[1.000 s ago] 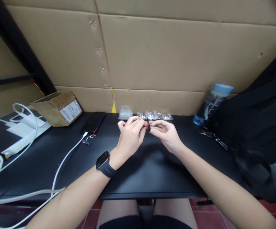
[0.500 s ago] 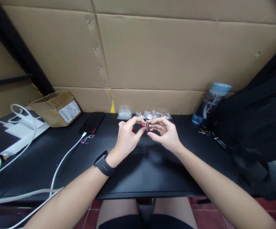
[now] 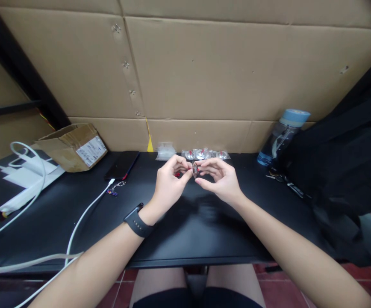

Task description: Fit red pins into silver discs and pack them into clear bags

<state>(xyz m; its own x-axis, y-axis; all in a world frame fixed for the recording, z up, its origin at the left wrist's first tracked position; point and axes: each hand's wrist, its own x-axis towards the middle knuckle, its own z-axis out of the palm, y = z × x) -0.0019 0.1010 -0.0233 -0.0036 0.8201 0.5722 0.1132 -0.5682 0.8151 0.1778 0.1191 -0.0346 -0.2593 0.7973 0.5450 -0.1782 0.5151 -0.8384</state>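
Observation:
A small round disc (image 3: 195, 170), dark and shiny with a bit of red, is held upright between both hands above the black table. My left hand (image 3: 172, 179) pinches its left side between thumb and fingertips; something small and red shows behind these fingers. From the right, my right hand (image 3: 220, 179) grips the disc's edge with thumb and forefinger, the other fingers curled behind. Just beyond the hands lie several round items in clear plastic wrappers (image 3: 201, 154), with red marks on them. Beside those is a stack of clear plastic bags (image 3: 165, 151).
On the left are an open cardboard box (image 3: 72, 147), a dark phone (image 3: 121, 166), white cables (image 3: 79, 220) and a small keychain (image 3: 112, 192). To the right stand a blue-capped bottle (image 3: 280, 137) and a black bag (image 3: 348, 171), with keys (image 3: 277, 176) near them.
The disc has turned so that more of its face shows, and it sits slightly further left. Both hands keep hold of it. The whole view has shifted a little.

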